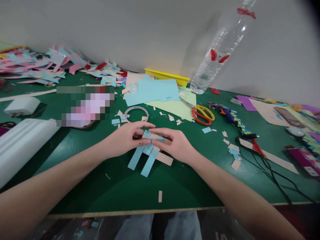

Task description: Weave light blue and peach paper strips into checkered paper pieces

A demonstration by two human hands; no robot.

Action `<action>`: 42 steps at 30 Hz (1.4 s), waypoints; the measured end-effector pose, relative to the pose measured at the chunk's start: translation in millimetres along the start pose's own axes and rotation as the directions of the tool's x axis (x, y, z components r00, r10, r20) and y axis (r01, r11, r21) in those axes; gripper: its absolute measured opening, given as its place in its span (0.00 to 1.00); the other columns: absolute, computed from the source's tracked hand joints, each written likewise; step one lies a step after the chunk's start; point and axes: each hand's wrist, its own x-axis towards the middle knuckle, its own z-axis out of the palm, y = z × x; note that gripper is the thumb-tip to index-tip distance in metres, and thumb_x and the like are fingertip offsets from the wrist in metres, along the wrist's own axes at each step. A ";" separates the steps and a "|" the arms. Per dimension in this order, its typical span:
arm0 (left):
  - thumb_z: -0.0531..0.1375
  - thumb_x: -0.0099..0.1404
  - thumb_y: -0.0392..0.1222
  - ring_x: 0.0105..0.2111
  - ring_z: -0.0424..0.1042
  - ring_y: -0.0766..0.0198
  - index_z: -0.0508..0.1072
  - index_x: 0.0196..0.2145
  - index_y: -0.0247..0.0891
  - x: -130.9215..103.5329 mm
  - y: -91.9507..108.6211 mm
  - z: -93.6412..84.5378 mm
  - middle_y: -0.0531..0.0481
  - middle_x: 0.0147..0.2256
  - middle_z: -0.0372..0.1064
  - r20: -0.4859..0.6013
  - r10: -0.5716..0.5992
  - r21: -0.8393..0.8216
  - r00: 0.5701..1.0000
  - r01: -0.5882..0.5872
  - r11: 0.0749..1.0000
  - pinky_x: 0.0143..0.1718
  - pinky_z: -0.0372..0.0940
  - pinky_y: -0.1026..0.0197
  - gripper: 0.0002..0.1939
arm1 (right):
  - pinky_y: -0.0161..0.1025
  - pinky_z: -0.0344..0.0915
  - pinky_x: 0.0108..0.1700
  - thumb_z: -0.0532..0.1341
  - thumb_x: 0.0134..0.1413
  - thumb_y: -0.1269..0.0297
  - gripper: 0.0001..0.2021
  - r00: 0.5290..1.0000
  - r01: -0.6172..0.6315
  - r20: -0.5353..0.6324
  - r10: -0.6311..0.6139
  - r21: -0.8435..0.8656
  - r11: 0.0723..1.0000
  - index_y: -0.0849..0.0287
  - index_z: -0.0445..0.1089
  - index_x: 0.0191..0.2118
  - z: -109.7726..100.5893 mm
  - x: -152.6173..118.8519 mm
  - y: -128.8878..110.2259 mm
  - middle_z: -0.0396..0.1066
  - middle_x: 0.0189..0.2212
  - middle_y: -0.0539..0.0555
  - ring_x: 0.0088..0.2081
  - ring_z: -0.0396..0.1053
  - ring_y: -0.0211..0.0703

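Note:
Between my hands, just above the green table (120, 196), is a piece of woven paper strips (150, 161) in light blue and pale peach. My left hand (127, 138) pinches its upper left side between thumb and fingers. On the other side, my right hand (176, 143) grips the upper right part, thumb in front and fingers behind. Two blue strip ends hang toward me, and a peach end sticks out to the right. My fingers hide part of the weave. Just beyond my hands lies a silver ring-shaped band (136, 114).
Scissors (203, 114) with red and yellow handles lie behind my right hand, near blue paper sheets (155, 91). A plastic bottle (215, 61) stands by the wall. Woven strips (45, 65) pile up at back left. A white charger (22, 106) sits left; black cables (270, 166) run right.

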 end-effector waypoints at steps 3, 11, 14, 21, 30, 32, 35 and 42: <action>0.60 0.64 0.54 0.29 0.75 0.58 0.65 0.60 0.41 0.0 -0.9 0.4 0.50 0.31 0.77 -0.005 0.019 0.014 1.000 -0.019 1.000 0.28 0.67 0.61 0.29 | 0.43 0.74 0.49 0.62 0.59 0.58 0.18 1.000 -0.008 0.012 0.008 0.000 1.000 0.52 0.73 0.54 0.1 0.1 1.4 0.75 0.53 0.51 0.51 0.75 0.49; 0.58 0.65 0.58 0.34 0.77 0.58 0.67 0.57 0.40 0.2 1.8 -1.1 0.47 0.37 0.79 -0.009 -0.066 -0.081 0.998 0.065 0.995 0.33 0.69 0.60 0.28 | 0.42 0.73 0.53 0.62 0.59 0.59 0.19 1.000 0.027 0.009 -0.027 0.024 0.999 0.53 0.73 0.55 0.6 -0.7 3.4 0.74 0.54 0.51 0.54 0.73 0.47; 0.56 0.66 0.58 0.35 0.77 0.57 0.69 0.54 0.39 1.1 1.2 -2.8 0.46 0.38 0.79 -0.063 -0.081 -0.042 0.995 0.079 0.996 0.34 0.69 0.59 0.26 | 0.42 0.72 0.54 0.62 0.59 0.60 0.19 0.999 0.037 0.011 -0.037 0.014 0.999 0.53 0.72 0.55 0.6 -0.7 4.6 0.74 0.54 0.52 0.54 0.72 0.47; 0.57 0.66 0.57 0.33 0.77 0.56 0.71 0.51 0.39 0.6 -0.8 -3.2 0.47 0.35 0.80 -0.084 -0.067 -0.009 0.994 0.067 0.998 0.33 0.68 0.58 0.23 | 0.37 0.75 0.39 0.64 0.57 0.60 0.21 0.998 -0.059 0.018 0.059 0.012 0.998 0.55 0.69 0.57 0.0 -1.3 0.2 0.77 0.46 0.54 0.44 0.76 0.44; 0.58 0.67 0.53 0.32 0.77 0.58 0.72 0.49 0.40 0.4 2.7 -4.0 0.49 0.34 0.80 -0.102 -0.029 -0.032 0.994 0.026 0.999 0.30 0.68 0.61 0.18 | 0.38 0.72 0.35 0.66 0.54 0.57 0.20 0.987 -0.162 -0.002 0.163 0.050 0.985 0.55 0.68 0.52 -2.1 -0.5 -0.4 0.77 0.33 0.51 0.30 0.76 0.40; 0.58 0.67 0.52 0.33 0.77 0.59 0.73 0.47 0.40 0.2 2.3 -3.3 0.49 0.35 0.79 -0.105 -0.006 -0.023 0.994 0.004 1.000 0.31 0.68 0.62 0.16 | 0.38 0.71 0.34 0.67 0.53 0.54 0.20 0.984 -0.177 -0.002 0.177 0.048 0.983 0.56 0.69 0.49 -3.4 -0.1 0.8 0.78 0.32 0.51 0.31 0.77 0.41; 0.58 0.68 0.51 0.33 0.77 0.60 0.74 0.47 0.41 -0.5 2.2 -2.0 0.49 0.38 0.79 -0.121 0.030 0.029 0.992 -0.027 0.999 0.33 0.68 0.62 0.15 | 0.37 0.69 0.34 0.67 0.52 0.53 0.17 0.980 -0.200 0.009 0.200 0.050 0.978 0.58 0.72 0.43 -6.2 0.8 1.8 0.79 0.31 0.52 0.32 0.77 0.42; 0.57 0.68 0.50 0.34 0.77 0.60 0.75 0.46 0.41 -0.9 2.9 -1.1 0.49 0.40 0.79 -0.160 0.065 0.109 0.985 -0.047 0.993 0.34 0.68 0.62 0.15 | 0.34 0.64 0.29 0.69 0.49 0.50 0.15 0.963 -0.262 0.094 0.253 0.103 0.959 0.59 0.76 0.29 -11.6 1.3 0.5 0.78 0.24 0.52 0.27 0.74 0.39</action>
